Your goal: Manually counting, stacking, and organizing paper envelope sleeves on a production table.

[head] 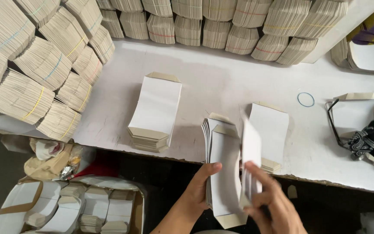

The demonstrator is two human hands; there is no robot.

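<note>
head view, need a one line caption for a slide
Left hand holds a stack of flat white cartons while right hand leafs through it above the worktable.

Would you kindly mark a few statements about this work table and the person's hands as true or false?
1. The left hand holds a stack of flat white blanks upright at the table's near edge. True.
2. The right hand rests flat on the table, empty. False: it is raised in front of the table and pinches a few thin white sheets.
3. A blue rubber band lies on the white table. True.
4. The bundled stacks along the back and left are tied with black string. False: coloured bands go round them.
5. A cardboard box of more white blanks sits below the table at the left. True.
</note>
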